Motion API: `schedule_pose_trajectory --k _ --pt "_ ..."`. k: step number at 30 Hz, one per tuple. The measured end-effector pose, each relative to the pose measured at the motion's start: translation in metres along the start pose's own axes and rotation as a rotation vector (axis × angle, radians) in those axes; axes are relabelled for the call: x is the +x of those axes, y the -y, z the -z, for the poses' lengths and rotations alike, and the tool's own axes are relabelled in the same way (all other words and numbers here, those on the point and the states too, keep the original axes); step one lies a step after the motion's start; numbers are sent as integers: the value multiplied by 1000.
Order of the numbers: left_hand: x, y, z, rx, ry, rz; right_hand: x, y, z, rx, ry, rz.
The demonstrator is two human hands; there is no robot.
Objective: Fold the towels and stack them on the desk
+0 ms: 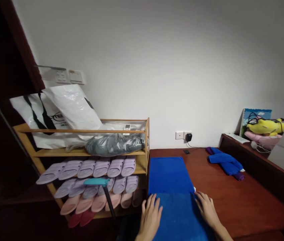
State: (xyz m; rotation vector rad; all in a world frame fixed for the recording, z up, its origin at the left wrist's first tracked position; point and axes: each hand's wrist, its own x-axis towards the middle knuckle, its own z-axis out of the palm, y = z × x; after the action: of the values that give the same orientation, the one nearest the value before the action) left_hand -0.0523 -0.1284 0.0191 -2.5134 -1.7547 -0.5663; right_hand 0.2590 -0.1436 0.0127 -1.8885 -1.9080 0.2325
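A bright blue towel (pixel 170 172) lies flat on the reddish-brown desk, running from near the wall toward me. A straight crosswise line divides it into a far part and a slightly lighter near part; a small white tag shows at its right edge. My left hand (pixel 152 214) rests on the left edge by that line, palm down with fingers spread. At the opposite edge, my right hand (pixel 207 207) touches the cloth with its fingers apart and slightly bent. Neither hand visibly grips anything.
A crumpled blue and purple cloth (pixel 225 162) lies on the desk (pixel 252 197) to the right. Left stands a wooden shoe rack (pixel 89 153) with slippers and bags, a teal-topped pole (pixel 96 181) before it. A raised ledge at right holds a yellow plush toy (pixel 266 127).
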Motion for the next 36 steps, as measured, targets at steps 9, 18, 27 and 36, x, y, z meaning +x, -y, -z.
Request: schedule_pose_trajectory --k 9,18,27,36 --pt "59 34 8 -200 177 37 36 -15 -17 -2 39 -195" --pt "68 51 28 -501 239 107 32 -14 3 315 51 -59" --pt "28 47 105 -886 331 119 -9 11 73 598 84 -51" --pt "11 16 153 -1038 58 186 -33 40 115 789 -140 -67"
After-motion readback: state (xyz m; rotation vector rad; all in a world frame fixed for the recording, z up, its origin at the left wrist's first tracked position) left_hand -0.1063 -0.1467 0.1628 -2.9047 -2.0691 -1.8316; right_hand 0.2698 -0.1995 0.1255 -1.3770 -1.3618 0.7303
